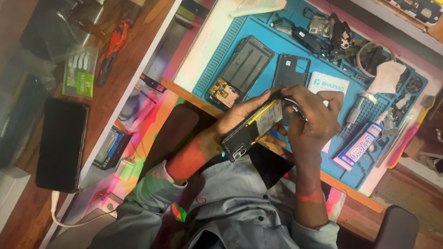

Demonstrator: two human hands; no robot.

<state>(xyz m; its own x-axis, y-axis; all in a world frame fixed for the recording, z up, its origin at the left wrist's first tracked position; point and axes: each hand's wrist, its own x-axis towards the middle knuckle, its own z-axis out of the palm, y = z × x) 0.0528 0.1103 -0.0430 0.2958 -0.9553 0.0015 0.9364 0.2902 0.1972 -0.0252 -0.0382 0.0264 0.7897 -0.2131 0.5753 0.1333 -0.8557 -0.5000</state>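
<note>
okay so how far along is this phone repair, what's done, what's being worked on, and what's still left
Done: the opened phone has its back off, battery exposed; a black back cover and another stripped phone frame lie on the blue mat. In hand: the left hand grips the phone while the right hand works at its upper end. Left: the cover is still off, and the glue tube lies capped nearby.

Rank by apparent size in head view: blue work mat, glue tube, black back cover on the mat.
1. Blue work mat
2. Black back cover
3. Glue tube

Cover and tube look close in length; the cover is clearly wider.
</note>
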